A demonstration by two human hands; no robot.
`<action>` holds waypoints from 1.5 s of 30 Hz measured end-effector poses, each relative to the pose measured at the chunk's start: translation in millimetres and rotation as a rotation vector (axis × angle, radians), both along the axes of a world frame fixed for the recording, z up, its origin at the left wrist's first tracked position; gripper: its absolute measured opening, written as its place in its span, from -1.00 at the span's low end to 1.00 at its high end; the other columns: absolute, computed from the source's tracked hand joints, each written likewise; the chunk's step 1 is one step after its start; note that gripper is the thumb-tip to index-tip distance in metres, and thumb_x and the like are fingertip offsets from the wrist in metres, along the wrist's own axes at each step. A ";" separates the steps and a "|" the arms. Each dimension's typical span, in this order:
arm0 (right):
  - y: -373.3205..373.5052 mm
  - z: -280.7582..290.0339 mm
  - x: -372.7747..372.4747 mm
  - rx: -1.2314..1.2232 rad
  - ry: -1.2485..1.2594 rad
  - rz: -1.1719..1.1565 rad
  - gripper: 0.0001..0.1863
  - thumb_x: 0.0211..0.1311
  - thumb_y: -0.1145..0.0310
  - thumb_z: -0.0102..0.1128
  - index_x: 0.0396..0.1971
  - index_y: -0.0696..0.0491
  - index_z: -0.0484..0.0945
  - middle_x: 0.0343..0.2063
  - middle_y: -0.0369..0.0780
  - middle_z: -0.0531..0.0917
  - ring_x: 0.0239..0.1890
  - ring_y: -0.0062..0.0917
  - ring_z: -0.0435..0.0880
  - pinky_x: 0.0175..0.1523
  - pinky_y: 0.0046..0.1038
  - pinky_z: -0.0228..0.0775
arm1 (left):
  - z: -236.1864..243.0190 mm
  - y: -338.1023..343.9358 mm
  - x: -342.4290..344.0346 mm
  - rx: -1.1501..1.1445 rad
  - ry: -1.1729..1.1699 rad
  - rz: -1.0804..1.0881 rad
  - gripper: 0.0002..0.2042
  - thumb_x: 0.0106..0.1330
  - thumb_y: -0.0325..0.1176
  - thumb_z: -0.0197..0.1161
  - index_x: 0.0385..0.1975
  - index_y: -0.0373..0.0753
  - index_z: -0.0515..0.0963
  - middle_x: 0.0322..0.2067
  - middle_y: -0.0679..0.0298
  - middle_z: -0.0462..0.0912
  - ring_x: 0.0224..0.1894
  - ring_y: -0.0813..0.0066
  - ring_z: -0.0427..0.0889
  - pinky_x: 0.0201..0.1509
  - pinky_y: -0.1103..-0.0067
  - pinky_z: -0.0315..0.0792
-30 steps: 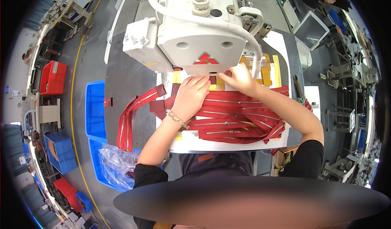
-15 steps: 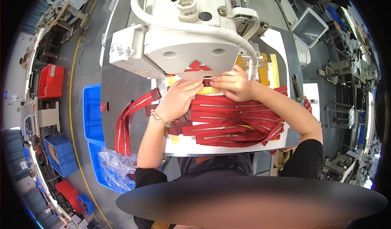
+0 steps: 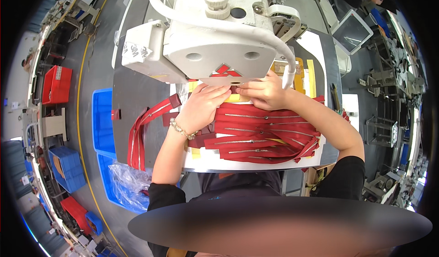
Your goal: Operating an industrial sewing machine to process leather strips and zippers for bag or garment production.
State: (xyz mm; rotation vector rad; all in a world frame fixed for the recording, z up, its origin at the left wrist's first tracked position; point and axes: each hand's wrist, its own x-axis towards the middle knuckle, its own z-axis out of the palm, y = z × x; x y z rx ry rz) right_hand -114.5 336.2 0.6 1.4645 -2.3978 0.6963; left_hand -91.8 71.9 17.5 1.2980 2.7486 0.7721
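My left hand [image 3: 199, 108], with a beaded bracelet at its wrist, reaches under the front of a white sewing machine head [image 3: 219, 51]. Its fingers are pressed together, their tips at a small dark red fabric piece [image 3: 233, 90]. From the other side, my right hand [image 3: 265, 94] pinches the same piece, its fingers bent. A yellow strip [image 3: 234, 98] lies just below the piece. Several red zippers with metal teeth [image 3: 256, 131] are spread in front of my hands. The machine head and my fingers hide most of the piece.
One red zipper strip [image 3: 136, 143] with a dark red end hangs over the table's left edge. Blue bins [image 3: 104, 124] stand below, one with clear plastic [image 3: 130, 184]. A yellow template [image 3: 299, 74] lies right of the machine head. A screen [image 3: 352, 31] stands at the back right.
The view has shifted slightly, so the machine head sits a little farther right and lower. My hands stay at the small dark red piece, with hardly any finger movement.
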 end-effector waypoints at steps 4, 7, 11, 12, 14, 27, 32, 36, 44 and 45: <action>1.1 1.8 -0.3 0.035 -0.010 0.004 -0.53 -0.23 0.45 0.21 -0.15 -0.07 0.67 -0.15 -0.39 0.66 -0.05 -0.49 0.57 0.11 -0.29 0.21 | -0.6 1.4 0.9 -0.028 0.025 0.004 -0.61 0.14 -0.58 0.07 0.02 -0.25 0.53 0.10 0.21 0.53 0.14 0.30 0.49 0.16 0.39 0.29; 4.6 -0.6 2.6 0.039 0.001 -0.016 -0.52 -0.19 0.43 0.25 -0.10 -0.08 0.65 -0.12 -0.39 0.66 -0.04 -0.49 0.57 0.10 -0.28 0.21 | -1.4 5.7 3.5 -0.001 0.068 0.013 -0.64 0.14 -0.55 0.11 -0.02 -0.27 0.54 0.06 0.19 0.56 0.12 0.28 0.51 0.13 0.38 0.32; 7.3 3.1 6.1 0.011 -0.110 -0.034 -0.56 -0.03 0.43 0.27 -0.04 -0.07 0.62 -0.08 -0.35 0.65 -0.05 -0.45 0.57 0.07 -0.31 0.25 | -5.9 11.4 10.0 0.119 0.161 0.061 -0.71 0.10 -0.52 0.21 -0.13 -0.27 0.58 -0.09 0.20 0.62 -0.01 0.27 0.57 0.02 0.44 0.39; 7.5 5.4 9.8 -0.019 -0.185 -0.054 -0.58 0.01 0.44 0.27 -0.03 -0.06 0.61 -0.08 -0.34 0.65 -0.07 -0.43 0.57 0.05 -0.32 0.27 | -4.3 13.4 13.1 0.165 0.190 0.081 -0.74 0.09 -0.51 0.25 -0.18 -0.26 0.60 -0.15 0.23 0.64 -0.07 0.28 0.59 -0.03 0.47 0.41; 13.4 9.3 19.4 -0.062 -0.223 -0.129 -0.60 0.02 0.47 0.28 -0.05 -0.05 0.61 -0.11 -0.32 0.65 -0.11 -0.42 0.57 0.03 -0.33 0.29 | 1.5 17.2 18.8 0.188 0.093 0.015 -0.78 0.08 -0.49 0.27 -0.23 -0.25 0.60 -0.21 0.25 0.64 -0.14 0.30 0.59 -0.08 0.49 0.40; 55.9 39.0 76.4 -0.069 -0.573 -0.259 -0.81 0.03 0.52 0.33 -0.31 -0.01 0.63 -0.45 -0.33 0.62 -0.36 -0.47 0.57 -0.23 -0.47 0.29 | 2.8 34.3 29.7 0.093 -0.140 0.069 -0.78 0.06 -0.33 0.38 -0.35 -0.13 0.49 -0.38 0.34 0.45 -0.21 0.34 0.44 -0.09 0.46 0.23; 36.1 40.4 78.9 -0.097 -0.590 -0.276 -0.75 0.04 0.46 0.33 -0.22 0.00 0.61 -0.42 -0.29 0.59 -0.34 -0.40 0.56 -0.16 -0.40 0.34 | 6.7 35.0 31.7 0.039 -0.203 0.094 -0.79 0.06 -0.33 0.37 -0.40 -0.12 0.45 -0.37 0.35 0.43 -0.21 0.34 0.41 -0.09 0.43 0.22; 19.8 47.2 77.5 -0.075 -0.640 -0.290 -0.69 0.04 0.38 0.34 -0.17 0.07 0.57 -0.33 -0.22 0.52 -0.26 -0.33 0.53 -0.10 -0.34 0.37 | 10.6 35.6 29.8 0.086 -0.125 0.048 -0.82 0.07 -0.34 0.36 -0.45 -0.14 0.46 -0.41 0.33 0.48 -0.27 0.34 0.46 -0.12 0.43 0.26; 38.6 56.9 62.0 -0.028 -0.940 -0.263 -0.82 0.20 0.33 0.24 -0.37 0.12 0.48 -0.37 -0.25 0.49 -0.26 -0.46 0.49 -0.13 -0.45 0.33 | 12.4 34.2 32.2 0.486 -0.479 0.208 -0.90 0.17 -0.48 0.32 -0.37 -0.29 0.53 -0.46 0.25 0.62 -0.40 0.50 0.62 -0.36 0.62 0.45; 43.0 66.3 55.8 -0.008 -1.193 -0.343 -0.82 0.27 0.31 0.18 -0.39 0.12 0.49 -0.53 -0.34 0.48 -0.43 -0.64 0.47 -0.28 -0.55 0.32 | 11.5 34.4 32.3 0.489 -0.477 0.207 -0.90 0.17 -0.48 0.32 -0.37 -0.29 0.53 -0.46 0.25 0.62 -0.40 0.50 0.62 -0.36 0.62 0.45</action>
